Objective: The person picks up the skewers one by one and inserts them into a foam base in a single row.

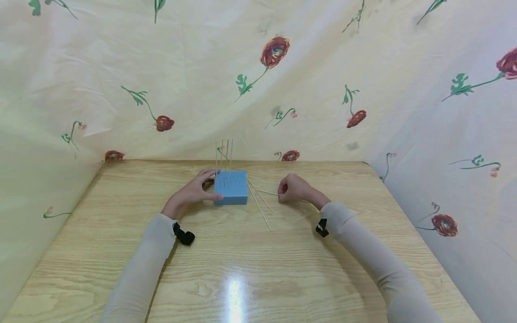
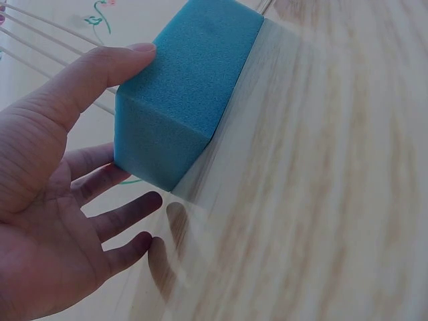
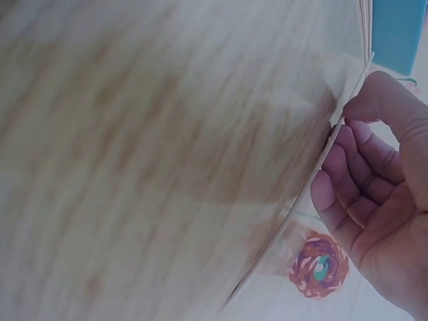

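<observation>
A blue foam block (image 1: 230,200) with small holes in its top sits on the table, several thin sticks (image 1: 227,154) standing upright in it. My left hand (image 1: 193,190) holds the block from its left side. In the left wrist view the thumb (image 2: 127,61) lies on one face and two fingers reach behind the block, while the other two fingers extend free. To the right of the block, my right hand (image 1: 296,187) pinches a thin wooden stick (image 1: 267,192) between thumb and fingers, low over the table. The stick runs past the hand on both sides.
Loose thin sticks (image 1: 260,210) lie on the wooden table (image 1: 250,260) between the block and my right hand. A flower-patterned cloth (image 1: 194,89) hangs behind the table and along both sides. Each wrist wears a black strap.
</observation>
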The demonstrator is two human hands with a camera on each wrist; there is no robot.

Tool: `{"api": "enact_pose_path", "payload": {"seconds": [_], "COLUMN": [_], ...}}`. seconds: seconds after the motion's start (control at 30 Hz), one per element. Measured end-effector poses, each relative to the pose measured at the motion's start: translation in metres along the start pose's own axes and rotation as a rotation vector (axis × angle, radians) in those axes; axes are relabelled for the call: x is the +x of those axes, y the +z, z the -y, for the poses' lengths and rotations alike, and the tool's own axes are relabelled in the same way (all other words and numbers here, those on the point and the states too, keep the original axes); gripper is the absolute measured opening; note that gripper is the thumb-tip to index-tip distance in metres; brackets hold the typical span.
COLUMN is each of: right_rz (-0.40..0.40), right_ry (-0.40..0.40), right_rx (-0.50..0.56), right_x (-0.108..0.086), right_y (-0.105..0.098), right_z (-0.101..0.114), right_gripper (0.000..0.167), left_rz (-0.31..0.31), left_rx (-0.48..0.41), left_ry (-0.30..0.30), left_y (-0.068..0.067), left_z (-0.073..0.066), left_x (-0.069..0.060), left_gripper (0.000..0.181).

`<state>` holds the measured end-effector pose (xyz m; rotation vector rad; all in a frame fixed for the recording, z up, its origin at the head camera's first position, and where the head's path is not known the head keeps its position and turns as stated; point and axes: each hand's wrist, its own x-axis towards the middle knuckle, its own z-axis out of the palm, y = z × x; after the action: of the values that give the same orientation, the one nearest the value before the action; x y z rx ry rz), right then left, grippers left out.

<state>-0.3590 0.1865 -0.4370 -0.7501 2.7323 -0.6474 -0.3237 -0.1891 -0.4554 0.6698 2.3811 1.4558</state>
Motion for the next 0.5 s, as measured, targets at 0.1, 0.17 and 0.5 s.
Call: {"api": "enact_pose_path", "payload": {"seconds": [0.1, 0.17, 0.5], "right_rz": [-0.011, -0.018, -0.043], "right_ry": [0.010, 0.013, -0.014], "right_rx": [0.016, 0.033, 0.150], "right_x": [-0.0015, -0.0027, -0.0055], "right_y": [-0.0012, -0.0022, -0.0080], "right_z": [-0.0007, -0.0007, 0.0044], "right_gripper": [0.002, 0.005, 0.003], "left_rz": [-0.003, -0.004, -0.004], "left_rx": [-0.003, -0.005, -0.012], "left_ry": [0.003, 0.004, 0.000], "left_y": [0.0002, 0.0002, 0.0005], "left_z": [-0.0001, -0.0004, -0.0004], "left_x": [0.0001, 0.0000, 0.0002], "left_gripper": [0.093, 0.093, 0.093]}}
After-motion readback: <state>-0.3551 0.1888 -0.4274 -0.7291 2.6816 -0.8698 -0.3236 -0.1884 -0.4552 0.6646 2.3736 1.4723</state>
